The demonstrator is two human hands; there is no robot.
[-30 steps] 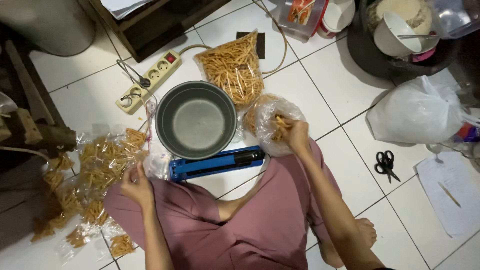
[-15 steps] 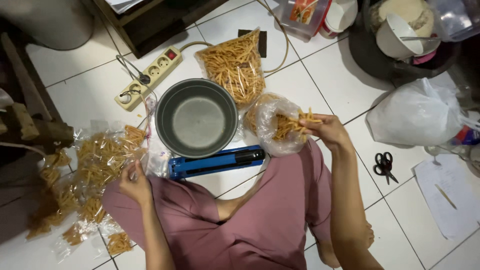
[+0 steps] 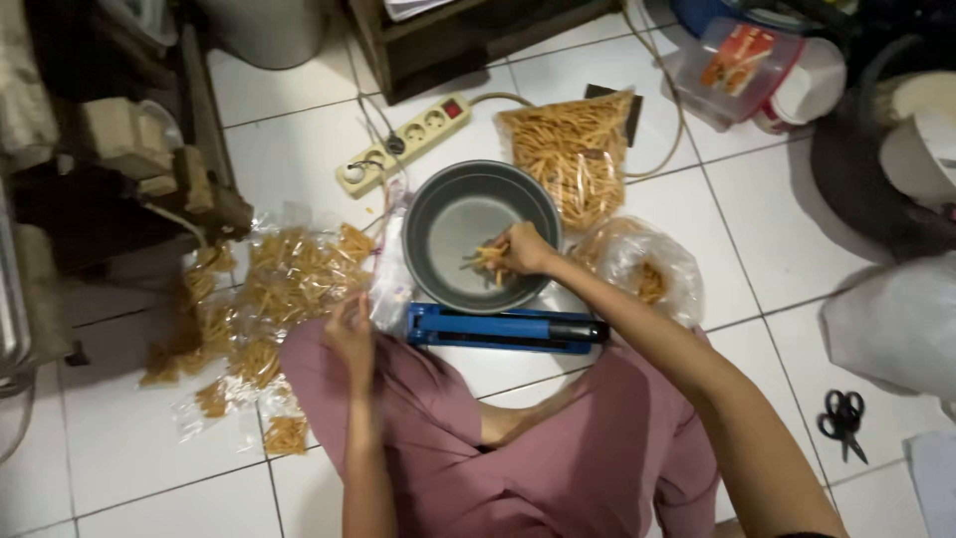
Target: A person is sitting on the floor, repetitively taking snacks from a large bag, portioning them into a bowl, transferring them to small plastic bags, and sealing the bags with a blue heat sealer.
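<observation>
1. Grey metal describes the round bowl (image 3: 468, 214) that sits on the white tiled floor (image 3: 289, 159), directly in front of a seated person in mauve clothing (image 3: 558, 468).
2. Over the near side of the bowl, the right hand (image 3: 525, 249) has its fingers closed around a small bunch of thin, golden fried snack sticks (image 3: 488, 261).
3. Left of the bowl, just beside its rim, the left hand (image 3: 351, 334) pinches the edge of a clear plastic bag (image 3: 390, 284); its fingers are drawn narrowly together on the plastic.
4. Further left of the bowl lies a heap of small clear packets filled with the same snack sticks (image 3: 269, 299).
5. Against the near edge of the bowl lies a long blue bag sealer with a black handle (image 3: 503, 329).
6. Right of the bowl, close by, sits an open, crumpled clear bag holding a few sticks (image 3: 647, 269).
7. Behind the bowl, to its right, a fuller clear bag of sticks (image 3: 573, 154) stands touching or nearly touching the rim.
8. Behind the bowl, to its left, lies a cream power strip (image 3: 403, 144).
9. Far right of the bowl, black scissors (image 3: 842, 420) lie on the tiles.
</observation>
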